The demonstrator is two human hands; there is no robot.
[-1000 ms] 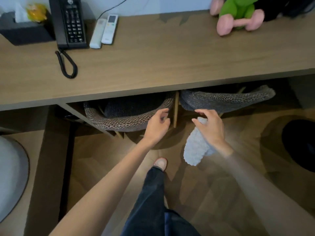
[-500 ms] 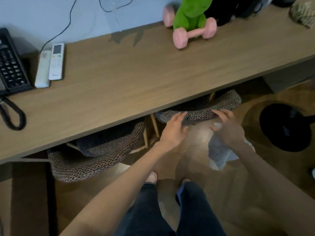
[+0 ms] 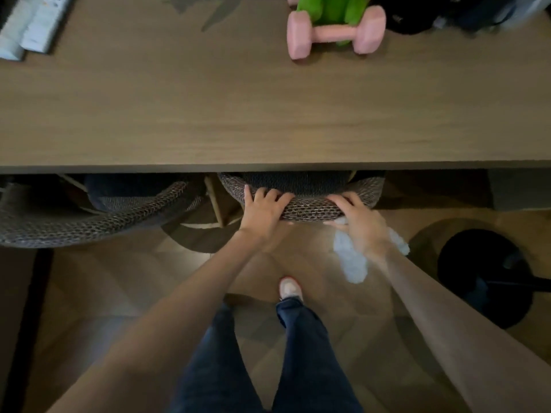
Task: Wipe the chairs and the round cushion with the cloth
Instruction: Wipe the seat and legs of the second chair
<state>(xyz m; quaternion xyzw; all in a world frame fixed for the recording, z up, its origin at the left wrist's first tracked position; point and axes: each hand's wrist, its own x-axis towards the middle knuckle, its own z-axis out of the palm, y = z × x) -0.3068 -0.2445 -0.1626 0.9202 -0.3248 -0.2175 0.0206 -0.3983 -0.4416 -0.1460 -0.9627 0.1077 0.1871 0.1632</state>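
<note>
Woven chair (image 3: 310, 208): standing tucked under the desk (image 3: 268, 114), its curved back facing outward. Left hand (image 3: 262, 213): gripping the back's rim, fingers curling over it. Right hand (image 3: 360, 222): clamping the white cloth (image 3: 351, 263) against the same rim, the cloth hanging below. Second chair (image 3: 89, 222): sitting just beside, to the left. Pink dumbbell (image 3: 334, 32) and remotes (image 3: 29, 25): lying on the desktop.

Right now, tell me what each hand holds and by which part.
Left hand grips the woven chair backrest at its top rim. Right hand grips the same rim farther right, and also the cloth by its upper end.
</note>
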